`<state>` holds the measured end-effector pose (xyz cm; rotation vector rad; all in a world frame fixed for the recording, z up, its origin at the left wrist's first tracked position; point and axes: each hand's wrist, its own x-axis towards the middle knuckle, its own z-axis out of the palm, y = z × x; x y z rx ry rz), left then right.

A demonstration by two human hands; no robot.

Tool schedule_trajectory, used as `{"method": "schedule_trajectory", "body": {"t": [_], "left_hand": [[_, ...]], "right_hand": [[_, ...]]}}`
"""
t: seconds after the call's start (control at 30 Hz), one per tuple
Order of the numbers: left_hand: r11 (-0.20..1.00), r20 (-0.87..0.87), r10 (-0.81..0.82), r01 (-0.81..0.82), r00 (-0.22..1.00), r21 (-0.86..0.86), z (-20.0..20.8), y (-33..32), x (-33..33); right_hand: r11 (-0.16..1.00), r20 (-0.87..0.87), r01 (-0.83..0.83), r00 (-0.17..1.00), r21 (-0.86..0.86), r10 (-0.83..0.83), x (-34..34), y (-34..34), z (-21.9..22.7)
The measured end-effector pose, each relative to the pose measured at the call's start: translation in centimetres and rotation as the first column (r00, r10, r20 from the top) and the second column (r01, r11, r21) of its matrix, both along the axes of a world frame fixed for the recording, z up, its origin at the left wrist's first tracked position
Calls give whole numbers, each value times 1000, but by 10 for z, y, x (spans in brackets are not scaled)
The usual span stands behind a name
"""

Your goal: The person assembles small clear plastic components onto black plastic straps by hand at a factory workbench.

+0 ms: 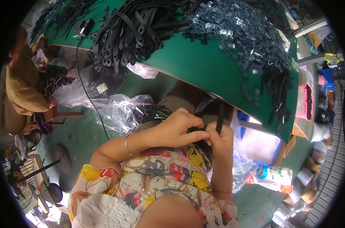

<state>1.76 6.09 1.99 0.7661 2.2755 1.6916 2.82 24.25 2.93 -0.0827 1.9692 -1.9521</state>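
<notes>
One black strap (220, 117), gripped in the right hand (222, 137) near the green table (204, 66), projected beyond the fist, while the left hand (180, 127) curled close, its hold impossible to tell; a slackened grip could have let the strap slip.

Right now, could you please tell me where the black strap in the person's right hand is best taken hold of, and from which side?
Probably by the free end of the black strap, coming from the side of the green table: that end juts out uncovered from the right hand, while the grasp hides its lower part.
</notes>
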Motion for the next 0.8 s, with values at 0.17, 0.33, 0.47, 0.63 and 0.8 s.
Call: {"method": "schedule_trajectory", "body": {"t": [0.17, 0.33, 0.47, 0.63, 0.8], "left_hand": [[890, 543, -290, 14, 788, 455, 8, 4, 12], [641, 617, -516, -211, 594, 738, 2, 7, 19], [645, 648, -502, -251, 572, 722, 1, 7, 17], [734, 686, -400, -236, 608, 637, 4, 8, 16], [844, 742, -282, -210, 608, 493, 14, 1, 5]], "right_hand": [[876, 17, -73, 996, -477, 92, 15, 0, -8], [718, 46, -4, 998, -696, 51, 20, -13, -7], [639, 138, 37, 984, -768, 109, 21, -10, -10], [630, 124, 30, 987, -776, 106, 22, -9, -13], [936, 17, 125, 992, -328, -127, 12, -12, -5]]}}
